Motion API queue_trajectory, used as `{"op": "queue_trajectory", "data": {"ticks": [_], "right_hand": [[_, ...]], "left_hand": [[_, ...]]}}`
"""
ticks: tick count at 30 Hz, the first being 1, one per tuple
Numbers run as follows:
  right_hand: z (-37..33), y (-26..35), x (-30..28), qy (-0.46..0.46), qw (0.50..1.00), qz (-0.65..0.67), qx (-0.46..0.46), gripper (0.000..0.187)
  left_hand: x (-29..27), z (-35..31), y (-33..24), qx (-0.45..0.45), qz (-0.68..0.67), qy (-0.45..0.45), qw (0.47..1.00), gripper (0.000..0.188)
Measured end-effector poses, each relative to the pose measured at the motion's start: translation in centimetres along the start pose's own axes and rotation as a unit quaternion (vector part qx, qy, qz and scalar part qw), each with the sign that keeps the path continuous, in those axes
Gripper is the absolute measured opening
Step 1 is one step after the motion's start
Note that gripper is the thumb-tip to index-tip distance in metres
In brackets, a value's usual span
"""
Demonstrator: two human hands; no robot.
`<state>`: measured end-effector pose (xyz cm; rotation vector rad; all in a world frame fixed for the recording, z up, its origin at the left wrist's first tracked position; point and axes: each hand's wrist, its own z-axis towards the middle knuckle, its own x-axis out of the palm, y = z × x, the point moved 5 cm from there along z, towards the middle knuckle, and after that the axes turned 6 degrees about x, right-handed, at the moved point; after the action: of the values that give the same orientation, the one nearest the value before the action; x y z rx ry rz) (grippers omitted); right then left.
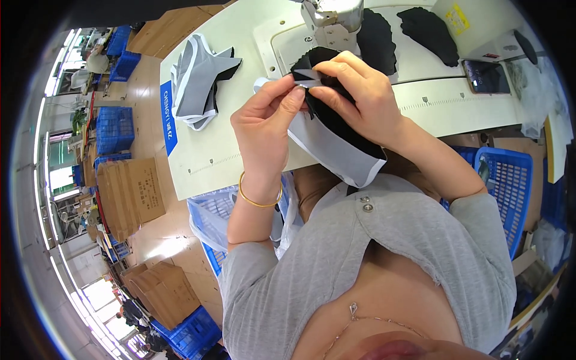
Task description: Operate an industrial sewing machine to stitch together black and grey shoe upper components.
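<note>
Both my hands pinch a grey and black fabric piece (333,147) with white edging, raised over the near edge of the sewing table (234,153). My left hand (268,123) grips its upper end between thumb and forefinger. Close beside it, my right hand (367,99) closes on the same end, where the black and grey layers meet. The long grey part hangs down toward my lap. Just beyond my fingers stands the sewing machine head (333,21). Fingers cover part of the pinched edge.
Grey pieces with white edging (201,81) lie stacked on the table's left. Black fabric pieces (427,35) lie right of the machine, with a phone (486,78) farther right. Below the table are a plastic-lined basket (210,207) and a blue crate (507,192). Cardboard boxes (132,195) stand left.
</note>
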<state>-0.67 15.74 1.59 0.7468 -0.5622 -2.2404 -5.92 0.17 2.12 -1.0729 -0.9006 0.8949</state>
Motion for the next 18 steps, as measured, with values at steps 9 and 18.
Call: {"op": "queue_trajectory", "data": {"ticks": [9,18], "right_hand": [[0.4,-0.4,-0.9,0.022,0.994,0.088,0.068,0.023],[-2.0,0.6,-1.1,0.158,0.964,0.126,0.174,0.026]], "left_hand": [[0.3,-0.2,0.4,0.028,-0.012,0.021,0.999,0.019],[-0.9,-0.3,1.2,-0.008,-0.103,-0.056,0.993,0.017]]}}
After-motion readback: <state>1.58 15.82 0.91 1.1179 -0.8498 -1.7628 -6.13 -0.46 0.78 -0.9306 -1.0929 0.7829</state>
